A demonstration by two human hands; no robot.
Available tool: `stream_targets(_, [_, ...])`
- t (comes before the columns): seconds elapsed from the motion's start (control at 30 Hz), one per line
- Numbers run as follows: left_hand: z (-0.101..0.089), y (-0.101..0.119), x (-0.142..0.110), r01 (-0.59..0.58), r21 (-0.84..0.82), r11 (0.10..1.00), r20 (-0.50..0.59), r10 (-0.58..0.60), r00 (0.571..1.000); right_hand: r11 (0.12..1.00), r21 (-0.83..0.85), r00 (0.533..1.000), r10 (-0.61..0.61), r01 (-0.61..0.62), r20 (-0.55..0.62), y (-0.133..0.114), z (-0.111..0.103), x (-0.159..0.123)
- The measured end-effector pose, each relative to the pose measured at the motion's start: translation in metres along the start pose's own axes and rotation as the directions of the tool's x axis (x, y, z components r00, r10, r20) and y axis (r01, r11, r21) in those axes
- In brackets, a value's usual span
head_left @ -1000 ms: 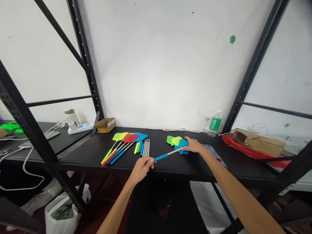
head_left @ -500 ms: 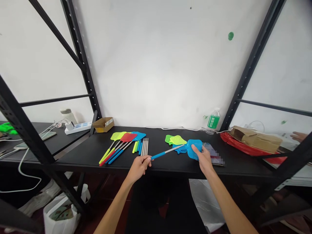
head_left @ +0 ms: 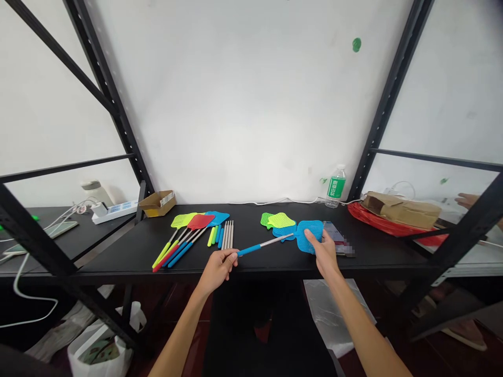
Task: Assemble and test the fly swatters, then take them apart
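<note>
Pinched in my left hand is a blue handle with a metal rod extending right. My right hand grips a blue fly swatter head, thumb on top. The rod's tip meets or nearly meets the head's narrow neck; whether they are joined, I cannot tell. Behind lie loose heads: green, yellow and blue. To the left are loose metal rods, yellow and blue handle grips, and several assembled fly swatters with yellow, red and blue heads.
A flat plastic-wrapped packet lies beside my right hand. Further right are a water bottle and a brown paper package on red plastic. A small cardboard box and a power strip stand left. Black shelf posts flank the desk.
The view has shifted slightly. The rod tip has drawn back from over the swatter head to its neck. Both hands keep their holds.
</note>
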State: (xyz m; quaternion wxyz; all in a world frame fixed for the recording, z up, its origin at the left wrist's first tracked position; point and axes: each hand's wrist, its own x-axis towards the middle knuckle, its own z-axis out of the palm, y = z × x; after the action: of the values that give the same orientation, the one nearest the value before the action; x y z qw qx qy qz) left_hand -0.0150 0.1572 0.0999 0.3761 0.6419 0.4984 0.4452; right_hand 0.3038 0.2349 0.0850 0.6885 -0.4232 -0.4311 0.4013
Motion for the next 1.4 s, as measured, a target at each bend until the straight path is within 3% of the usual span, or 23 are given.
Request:
stream_targets(0.23, [0.000, -0.002, 0.001, -0.014, -0.002, 1.000, 0.012, 0.014, 1.000, 0.999, 0.043, 1.000, 0.015, -0.015, 0.015, -0.003, -0.001, -0.003])
stream_targets(0.63, [-0.006, -0.003, -0.002, -0.007, 0.092, 0.996, -0.014, 0.008, 1.000, 0.995, -0.081, 0.998, -0.060, 0.060, 0.001, 0.000, -0.003, -0.003])
stream_targets(0.93, [-0.023, 0.009, -0.006, -0.021, 0.182, 0.983, -0.077, 0.036, 0.996, 0.977, -0.201, 0.992, -0.048, 0.072, 0.119, -0.007, -0.001, -0.007])
stream_targets(1.4, [-0.005, 0.011, -0.010, -0.077, 0.276, 0.958, -0.041, 0.092, 0.995, 0.927, -0.363, 0.973, -0.010, 0.096, 0.230, -0.006, -0.006, -0.003])
